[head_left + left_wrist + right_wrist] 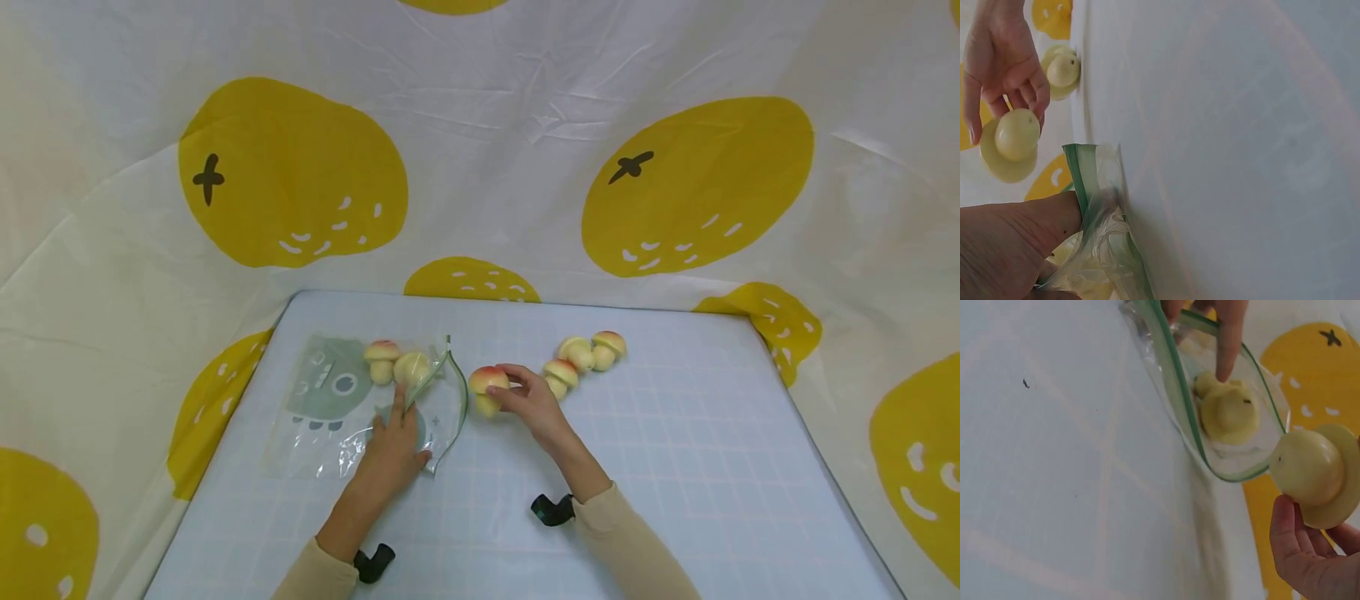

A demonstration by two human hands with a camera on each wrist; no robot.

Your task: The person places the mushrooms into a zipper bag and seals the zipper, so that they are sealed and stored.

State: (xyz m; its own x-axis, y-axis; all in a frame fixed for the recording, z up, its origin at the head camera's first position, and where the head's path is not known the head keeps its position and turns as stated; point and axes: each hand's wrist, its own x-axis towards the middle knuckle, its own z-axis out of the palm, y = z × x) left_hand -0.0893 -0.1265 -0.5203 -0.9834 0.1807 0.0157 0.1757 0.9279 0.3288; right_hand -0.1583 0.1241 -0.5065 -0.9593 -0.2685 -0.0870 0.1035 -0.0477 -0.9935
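A clear zip bag (pixel 300 442) with a green cartoon print lies on the table's left side, its green-edged mouth (pixel 1175 369) spread apart. Two toy mushrooms (pixel 1230 412) are inside it. My left hand (pixel 393 454) is at the mouth, fingers spread, one straight finger (pixel 1230 340) reaching in near the mushrooms. In the left wrist view its thumb (pixel 1054 219) goes behind the green edge. Just right of the mouth, my right hand (pixel 532 404) pinches another toy mushroom (pixel 489 381) by its red-tinged cap. Its pale round stem (pixel 1017 134) faces the left wrist camera.
Behind my right hand, three more toy mushrooms (pixel 577 354) lie in a close group on the pale checked table (pixel 675 467). White cloth (pixel 495 183) printed with yellow fruit rises at the back and sides. A black wrist camera (pixel 551 510) sits at each sleeve.
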